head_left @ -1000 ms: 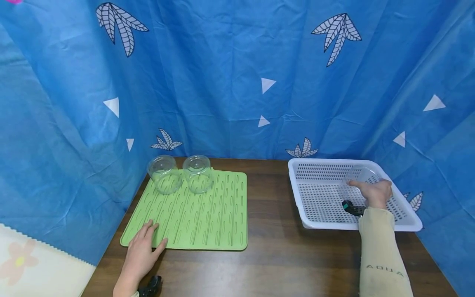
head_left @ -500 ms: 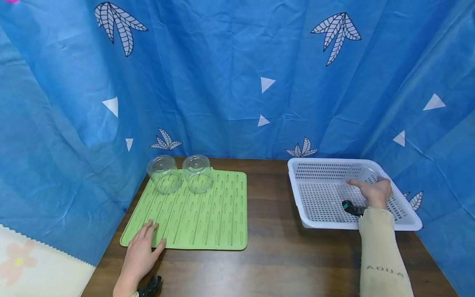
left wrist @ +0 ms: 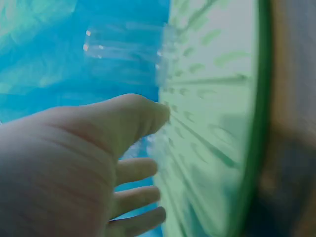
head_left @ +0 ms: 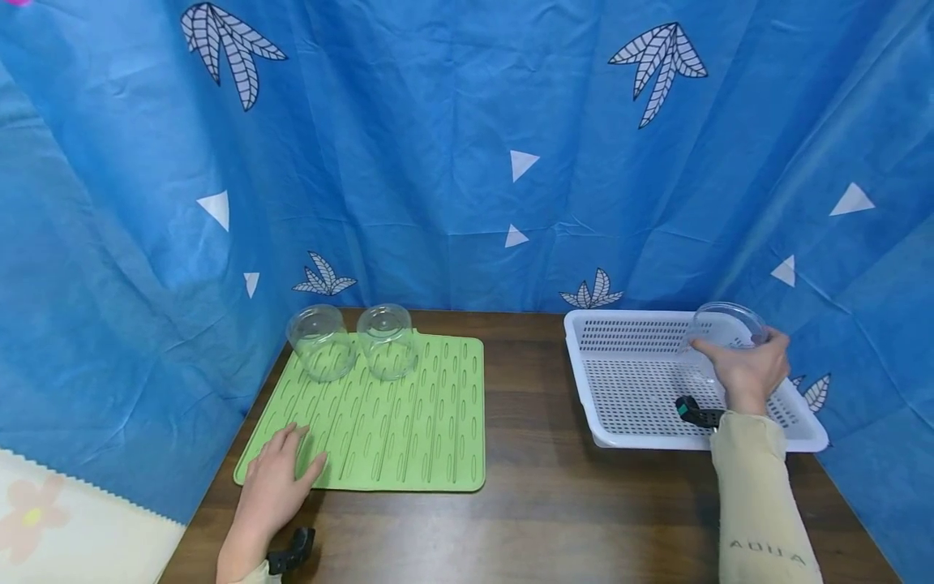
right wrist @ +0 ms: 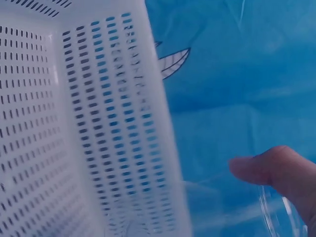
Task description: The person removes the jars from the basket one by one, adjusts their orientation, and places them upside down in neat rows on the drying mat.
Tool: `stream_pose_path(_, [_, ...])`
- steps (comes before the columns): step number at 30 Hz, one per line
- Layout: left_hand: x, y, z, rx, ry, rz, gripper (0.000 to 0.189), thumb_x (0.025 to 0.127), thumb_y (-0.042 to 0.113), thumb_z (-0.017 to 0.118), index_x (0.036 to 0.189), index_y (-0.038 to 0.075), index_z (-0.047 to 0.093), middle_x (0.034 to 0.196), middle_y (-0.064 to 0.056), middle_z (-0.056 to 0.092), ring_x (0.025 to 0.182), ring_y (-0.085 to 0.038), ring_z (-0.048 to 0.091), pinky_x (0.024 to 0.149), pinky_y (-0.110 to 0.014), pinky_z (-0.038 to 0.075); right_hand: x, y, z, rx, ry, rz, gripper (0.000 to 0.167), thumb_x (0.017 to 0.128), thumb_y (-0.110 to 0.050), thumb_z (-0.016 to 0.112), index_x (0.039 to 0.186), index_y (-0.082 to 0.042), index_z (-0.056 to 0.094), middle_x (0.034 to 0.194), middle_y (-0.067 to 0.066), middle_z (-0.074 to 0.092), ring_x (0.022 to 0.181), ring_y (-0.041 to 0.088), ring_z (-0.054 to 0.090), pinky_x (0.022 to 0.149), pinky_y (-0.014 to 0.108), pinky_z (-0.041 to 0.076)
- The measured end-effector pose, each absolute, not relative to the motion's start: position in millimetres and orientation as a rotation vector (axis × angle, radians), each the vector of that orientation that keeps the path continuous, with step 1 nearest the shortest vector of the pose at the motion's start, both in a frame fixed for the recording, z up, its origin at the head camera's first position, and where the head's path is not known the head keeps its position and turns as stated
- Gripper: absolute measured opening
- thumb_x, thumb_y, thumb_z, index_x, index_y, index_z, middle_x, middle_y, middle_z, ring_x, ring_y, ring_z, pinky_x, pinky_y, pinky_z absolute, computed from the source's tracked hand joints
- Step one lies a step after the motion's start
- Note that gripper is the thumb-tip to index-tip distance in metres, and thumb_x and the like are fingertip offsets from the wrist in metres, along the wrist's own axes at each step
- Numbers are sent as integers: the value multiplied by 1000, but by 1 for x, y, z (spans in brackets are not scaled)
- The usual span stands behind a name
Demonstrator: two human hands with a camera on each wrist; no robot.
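Observation:
My right hand [head_left: 751, 369] grips a clear cup [head_left: 728, 318] by its side, over the right part of a white perforated basket [head_left: 609, 442]. The right wrist view catches the thumb [right wrist: 271, 170] on the see-through wall of the cup; most of the other fingers are hidden. Low over the near left corner of a green ribbed drying mat [head_left: 409, 438], my left hand [head_left: 272, 487] holds nothing, its fingers spread and relaxed. Two more clear cups, a left one [head_left: 321, 345] and a right one [head_left: 387, 345], stand side by side at the back of the mat.
A brown wooden table [head_left: 540, 519] carries the mat and the basket, with a stretch of wood between them. Blue patterned curtain [head_left: 452, 162] hangs behind and at both sides. A pale flowered cloth [head_left: 66, 519] lies at the lower left.
My right hand has moved up and slightly right with the clear cup, which now rises above the basket's back rim. My left hand has shifted only slightly.

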State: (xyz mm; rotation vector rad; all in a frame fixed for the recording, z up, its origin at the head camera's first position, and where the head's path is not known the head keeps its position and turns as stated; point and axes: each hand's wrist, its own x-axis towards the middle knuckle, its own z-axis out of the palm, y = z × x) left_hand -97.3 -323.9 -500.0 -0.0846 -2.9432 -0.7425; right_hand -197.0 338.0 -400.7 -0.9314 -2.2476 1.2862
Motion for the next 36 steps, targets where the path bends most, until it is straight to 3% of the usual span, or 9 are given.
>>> stream_pose_path(5, [-108, -316, -476, -131, -2768, -747, 67, 104, 32, 78, 150, -11, 54, 151, -38, 49, 135, -61, 49, 102, -81, 40, -193, 326, -382, -787, -2224, 1160, 109, 89, -42, 89, 170, -10, 24, 173, 16, 29, 160, 33, 18, 132, 57, 19])
stream_pose_path(12, [-133, -299, -431, -220, -2557, -812, 74, 98, 36, 84, 153, -4, 54, 148, -28, 57, 133, -53, 55, 101, -74, 46, -186, 287, -345, -524, -2191, 1002, 103, 86, -34, 94, 167, -11, 34, 167, 15, 38, 157, 30, 25, 129, 58, 20])
stream_pose_path(19, [-154, -275, -389, -422, -2425, -1027, 78, 93, 25, 90, 159, 7, 54, 156, -16, 56, 141, -42, 54, 109, -68, 46, -183, 240, -313, -170, -2129, 819, 103, 73, -24, 104, 159, -6, 49, 154, 22, 51, 144, 36, 46, 119, 61, 40])
stream_pose_path(24, [-166, -254, -359, -539, -2360, -1061, 83, 88, 26, 94, 160, 12, 55, 158, -10, 56, 144, -37, 53, 111, -67, 45, -181, 212, -296, 10, -2101, 699, 102, 71, -24, 105, 157, -8, 52, 149, 23, 53, 142, 36, 51, 113, 61, 49])
stream_pose_path(36, [-183, -216, -305, -744, -2264, -1088, 94, 81, 31, 100, 162, 16, 53, 160, 2, 54, 144, -23, 53, 115, -54, 48, -171, 154, -275, 294, -2055, 444, 101, 72, -23, 103, 157, -4, 52, 149, 28, 54, 140, 45, 50, 116, 61, 43])
